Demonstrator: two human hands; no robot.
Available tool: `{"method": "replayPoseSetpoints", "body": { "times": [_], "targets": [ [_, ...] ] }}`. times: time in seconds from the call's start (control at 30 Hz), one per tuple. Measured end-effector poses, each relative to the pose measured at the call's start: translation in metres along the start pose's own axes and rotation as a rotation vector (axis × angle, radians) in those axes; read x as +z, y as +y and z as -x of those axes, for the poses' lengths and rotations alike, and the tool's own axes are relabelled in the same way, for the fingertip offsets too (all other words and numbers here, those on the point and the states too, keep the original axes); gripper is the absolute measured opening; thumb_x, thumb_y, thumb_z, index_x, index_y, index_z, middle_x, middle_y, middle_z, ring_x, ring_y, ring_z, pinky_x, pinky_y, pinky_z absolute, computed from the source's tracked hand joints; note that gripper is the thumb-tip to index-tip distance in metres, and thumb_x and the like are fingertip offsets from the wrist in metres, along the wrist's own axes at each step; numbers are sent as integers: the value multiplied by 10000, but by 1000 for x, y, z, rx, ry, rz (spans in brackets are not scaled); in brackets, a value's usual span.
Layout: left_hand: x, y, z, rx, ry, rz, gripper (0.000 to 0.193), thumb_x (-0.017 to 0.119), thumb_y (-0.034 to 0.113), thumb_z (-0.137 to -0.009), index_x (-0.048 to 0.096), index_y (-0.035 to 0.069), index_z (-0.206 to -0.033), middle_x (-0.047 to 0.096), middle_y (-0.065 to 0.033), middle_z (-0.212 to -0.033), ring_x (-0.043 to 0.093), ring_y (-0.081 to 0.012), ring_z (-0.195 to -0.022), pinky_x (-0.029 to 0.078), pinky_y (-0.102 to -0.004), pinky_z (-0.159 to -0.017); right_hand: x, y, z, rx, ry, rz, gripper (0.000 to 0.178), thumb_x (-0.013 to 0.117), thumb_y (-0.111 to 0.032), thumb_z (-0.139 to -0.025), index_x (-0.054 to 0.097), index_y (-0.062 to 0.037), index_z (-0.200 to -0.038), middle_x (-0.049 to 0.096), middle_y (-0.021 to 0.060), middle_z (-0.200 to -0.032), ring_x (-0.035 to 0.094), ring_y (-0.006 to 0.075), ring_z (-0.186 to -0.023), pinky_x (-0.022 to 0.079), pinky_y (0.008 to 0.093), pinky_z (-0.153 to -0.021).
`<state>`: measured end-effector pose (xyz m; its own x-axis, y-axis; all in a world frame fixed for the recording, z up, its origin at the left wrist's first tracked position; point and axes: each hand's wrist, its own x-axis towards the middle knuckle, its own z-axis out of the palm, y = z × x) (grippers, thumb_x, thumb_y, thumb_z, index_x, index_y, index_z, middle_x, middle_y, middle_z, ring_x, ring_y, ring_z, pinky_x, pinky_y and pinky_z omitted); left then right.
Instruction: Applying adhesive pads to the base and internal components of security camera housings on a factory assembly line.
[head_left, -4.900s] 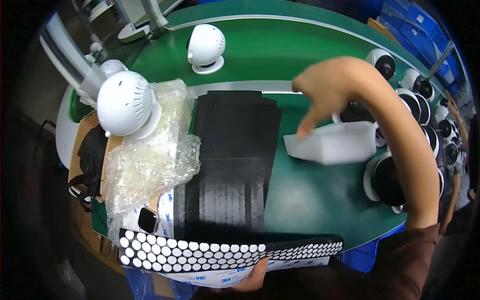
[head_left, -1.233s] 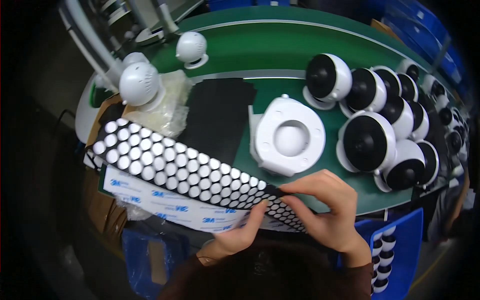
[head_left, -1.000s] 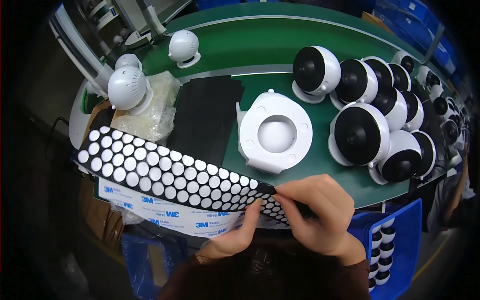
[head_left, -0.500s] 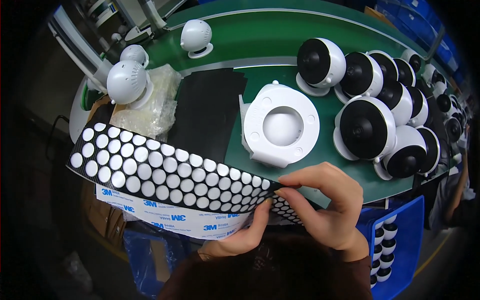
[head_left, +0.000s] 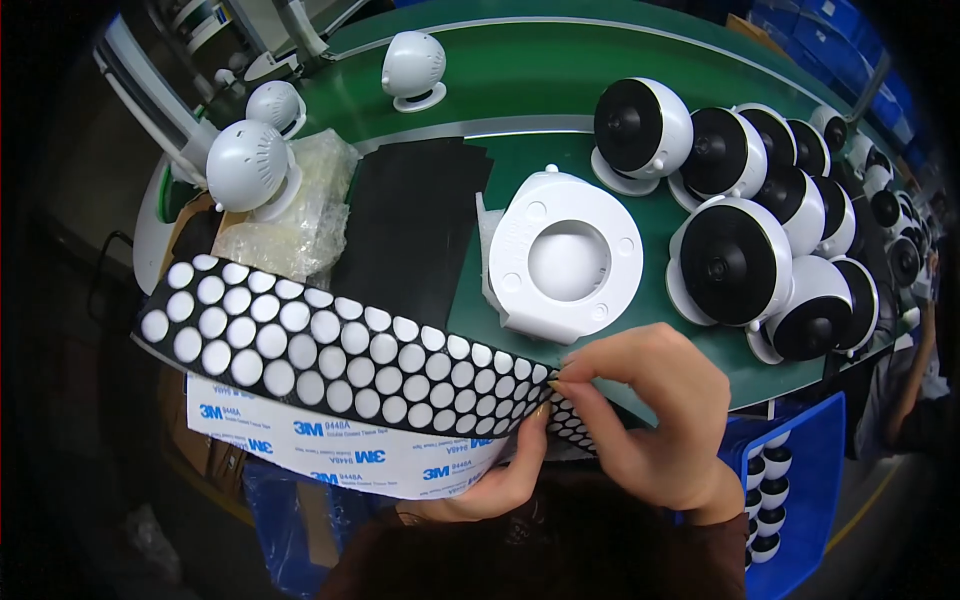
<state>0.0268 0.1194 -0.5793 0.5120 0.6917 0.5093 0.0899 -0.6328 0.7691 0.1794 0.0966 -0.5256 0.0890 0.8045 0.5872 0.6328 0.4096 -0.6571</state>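
A long black sheet with rows of white round stickers (head_left: 300, 348) stretches across the front of the bench, bent near my hands. Under its lower edge shows white backing paper (head_left: 330, 455) with blue print. My left hand (head_left: 495, 485) grips the sheet from below, its thumb against the dotted face. At the bend, my right hand (head_left: 665, 425) is closed in a thumb-and-finger pinch by the sheet's edge; whether a loose sticker is between the fingertips is hidden. Just beyond the hands sits a white plastic fixture (head_left: 515, 275) with a round opening and a white surface inside it.
Several white ball-shaped cameras with black fronts (head_left: 735, 260) crowd the right side. Black sheets (head_left: 405, 230) lie beside bubble wrap (head_left: 290, 235) at left, near a white camera (head_left: 245, 165). Another camera (head_left: 415, 68) stands on the green belt (head_left: 540, 65). A blue bin (head_left: 815, 500) is lower right.
The camera on the green belt has moved slightly right. The dotted sheet has tilted and sunk a little toward me in my left hand. My right hand keeps its pinch at the bend.
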Motion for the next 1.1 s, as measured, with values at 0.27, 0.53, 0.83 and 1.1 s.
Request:
{"method": "replayPoseSetpoints", "body": {
  "times": [0.27, 0.53, 0.83, 1.1],
  "targets": [
    [16, -20, -1, -94, 337, 591, 433, 551, -120, -684, 426, -36, -1090, 495, -123, -1061, 501, -165, -967, 420, -219, -780, -21, 3, -44, -121, 27, 206, 124, 624, 17, -620, 572, 16, -733, 593, 148, -914, 580, 219, -809, 442, 286, -710],
    [9, -28, -19, -96, 183, 586, 704, 529, -69, -628, 179, 0, -1235, 283, -221, -1225, 381, -244, -1049, 503, -311, -705, -10, 19, -92, 247, -220, 81, 123, 594, -92, -703, 583, 28, -726, 612, 108, -827, 571, 150, -737, 436, 243, -665],
    [-6, -37, -16, -167, -58, 493, 694, 564, 4, -643, 230, -28, -1251, 237, -233, -1281, 242, -284, -1182, 509, -300, -742, -7, 17, -96, 344, -236, 74, 55, 590, -29, -696, 578, 25, -703, 595, 80, -800, 559, 113, -713, 436, 204, -651],
    [-6, -42, -20, 48, -96, 222, 717, 557, -10, -640, 202, -37, -1263, 205, -274, -1281, 294, -305, -1179, 496, -318, -791, -8, 18, -93, 305, -240, 53, 45, 589, -19, -701, 574, 22, -711, 587, 90, -813, 553, 108, -721, 439, 207, -657]
  ]
}}
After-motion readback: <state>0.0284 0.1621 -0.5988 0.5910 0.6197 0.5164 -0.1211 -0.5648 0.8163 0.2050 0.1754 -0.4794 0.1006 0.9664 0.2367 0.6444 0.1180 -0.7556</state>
